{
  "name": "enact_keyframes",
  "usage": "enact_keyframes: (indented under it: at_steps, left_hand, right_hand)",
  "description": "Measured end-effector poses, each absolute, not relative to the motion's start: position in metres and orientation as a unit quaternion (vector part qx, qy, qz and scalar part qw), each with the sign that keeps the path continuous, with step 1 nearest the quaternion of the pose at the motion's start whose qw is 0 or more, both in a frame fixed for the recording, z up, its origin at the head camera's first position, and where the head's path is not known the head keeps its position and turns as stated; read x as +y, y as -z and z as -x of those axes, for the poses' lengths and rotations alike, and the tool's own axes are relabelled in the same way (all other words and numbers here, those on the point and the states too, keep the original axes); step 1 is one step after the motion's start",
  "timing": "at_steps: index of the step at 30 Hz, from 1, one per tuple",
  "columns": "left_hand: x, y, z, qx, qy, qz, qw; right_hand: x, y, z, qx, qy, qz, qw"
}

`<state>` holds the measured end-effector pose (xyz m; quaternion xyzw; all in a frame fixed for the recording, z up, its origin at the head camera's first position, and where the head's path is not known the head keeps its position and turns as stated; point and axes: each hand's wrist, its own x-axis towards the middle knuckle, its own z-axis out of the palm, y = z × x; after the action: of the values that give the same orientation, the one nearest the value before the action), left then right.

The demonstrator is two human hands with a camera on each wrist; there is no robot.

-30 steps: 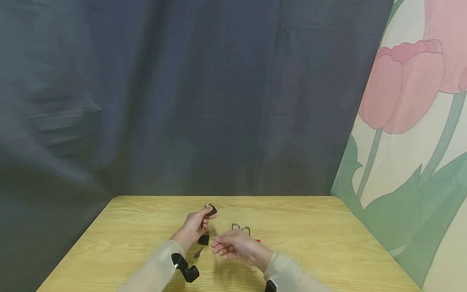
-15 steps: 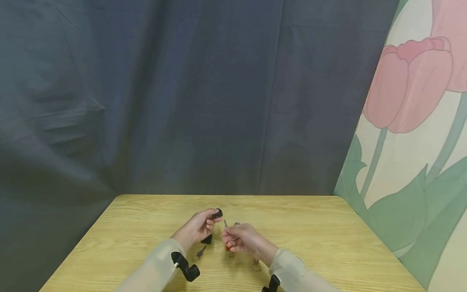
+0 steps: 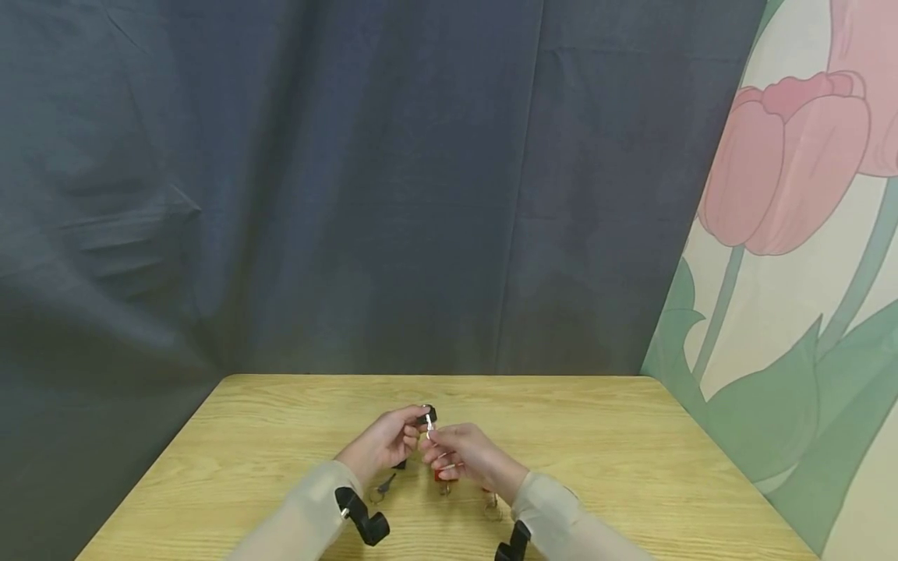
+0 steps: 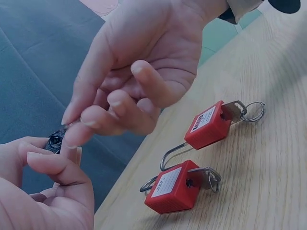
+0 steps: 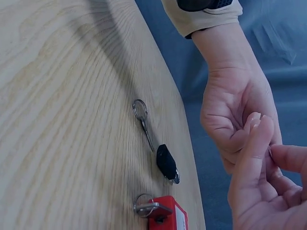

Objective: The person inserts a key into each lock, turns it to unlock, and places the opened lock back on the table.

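Note:
My left hand grips a small black padlock above the table, thumb along its top. Between thumb and fingers of my right hand is a silver key, its tip right at the padlock. Seen from the left wrist, a bit of the black padlock shows between the two hands; the fingers of the right hand hide the key there. In the right wrist view the fingers cover nearly all of the held things.
Two red padlocks, each with a ringed key in it, lie on the wooden table. Another black padlock and a loose key on a ring lie below my left hand. A dark curtain hangs behind.
The black padlock in my left hand has moved right and slightly down. My right hand has brought the key up to it, so the hands are now close together.

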<state>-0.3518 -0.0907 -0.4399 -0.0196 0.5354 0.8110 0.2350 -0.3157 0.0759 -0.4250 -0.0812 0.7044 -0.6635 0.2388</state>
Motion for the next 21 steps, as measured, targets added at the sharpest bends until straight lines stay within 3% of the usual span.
enact_keyframes:
  at_steps: [11,21]
  left_hand:
    - [-0.0910,0.4408,0.3535,0.535,-0.813,0.015,0.230]
    - [-0.0916,0.4425,0.3525,0.568,-0.800,0.033,0.192]
  right_hand:
    - [0.0758,0.4290,0.3154,0.721,0.649,0.089,0.227]
    - [0.0712,0.4265,0.3129,0.739,0.639,0.091,0.193]
